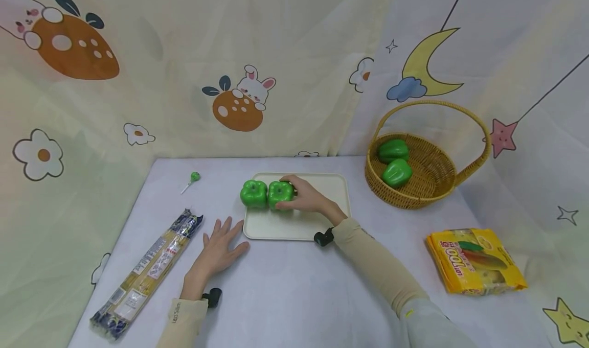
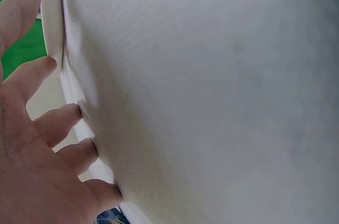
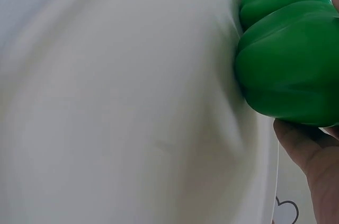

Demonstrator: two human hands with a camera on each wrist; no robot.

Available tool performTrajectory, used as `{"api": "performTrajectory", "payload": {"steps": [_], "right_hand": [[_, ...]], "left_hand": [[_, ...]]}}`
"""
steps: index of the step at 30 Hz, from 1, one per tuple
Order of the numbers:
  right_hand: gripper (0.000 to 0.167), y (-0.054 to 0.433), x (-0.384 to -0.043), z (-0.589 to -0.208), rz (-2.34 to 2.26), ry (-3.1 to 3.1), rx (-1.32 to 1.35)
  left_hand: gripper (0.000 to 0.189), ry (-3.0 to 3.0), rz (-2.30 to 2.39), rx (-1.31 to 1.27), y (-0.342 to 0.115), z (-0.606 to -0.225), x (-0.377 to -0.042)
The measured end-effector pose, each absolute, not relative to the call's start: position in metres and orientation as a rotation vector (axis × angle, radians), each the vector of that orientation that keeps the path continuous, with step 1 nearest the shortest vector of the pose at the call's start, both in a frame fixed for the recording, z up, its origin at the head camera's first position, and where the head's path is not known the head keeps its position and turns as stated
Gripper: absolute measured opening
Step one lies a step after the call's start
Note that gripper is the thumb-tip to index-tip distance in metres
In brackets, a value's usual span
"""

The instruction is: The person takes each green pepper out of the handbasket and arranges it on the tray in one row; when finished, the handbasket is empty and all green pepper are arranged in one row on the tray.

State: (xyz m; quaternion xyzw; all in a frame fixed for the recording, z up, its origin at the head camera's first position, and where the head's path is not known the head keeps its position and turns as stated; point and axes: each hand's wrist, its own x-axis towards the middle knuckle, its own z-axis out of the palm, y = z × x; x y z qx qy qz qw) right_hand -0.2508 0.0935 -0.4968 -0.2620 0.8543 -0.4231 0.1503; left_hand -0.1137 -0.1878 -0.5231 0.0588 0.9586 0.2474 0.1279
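Note:
Two glossy green bell peppers stand side by side at the left end of a cream tray (image 1: 313, 228). My right hand (image 1: 307, 196) grips the right-hand bell pepper (image 1: 278, 192), thumb on the near side and fingers on the far side. The other bell pepper (image 1: 253, 193) sits against it, over the tray's left edge. In the right wrist view the gripped pepper (image 3: 291, 68) appears close to the tray surface. My left hand (image 1: 219, 250) rests on the white table with fingers spread, next to the tray's near left corner. It holds nothing.
A wicker basket (image 1: 442, 171) with a tall handle holds two more green peppers (image 1: 397, 172) at the back right. A yellow food packet (image 1: 476, 261) lies at the right. Long packaged noodles (image 1: 147, 276) lie at the left, with a green lollipop (image 1: 195, 177) behind them.

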Motion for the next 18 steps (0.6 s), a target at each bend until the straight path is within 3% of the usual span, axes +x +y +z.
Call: {"api": "performTrajectory", "payload": {"steps": [18], "right_hand": [[0.079,0.0922,-0.2541,-0.5019,-1.201,2.468,-0.753]], "left_hand": [[0.068,2.786,0.732,0.178,-0.1891,-0.5264,-0.1145]]}}
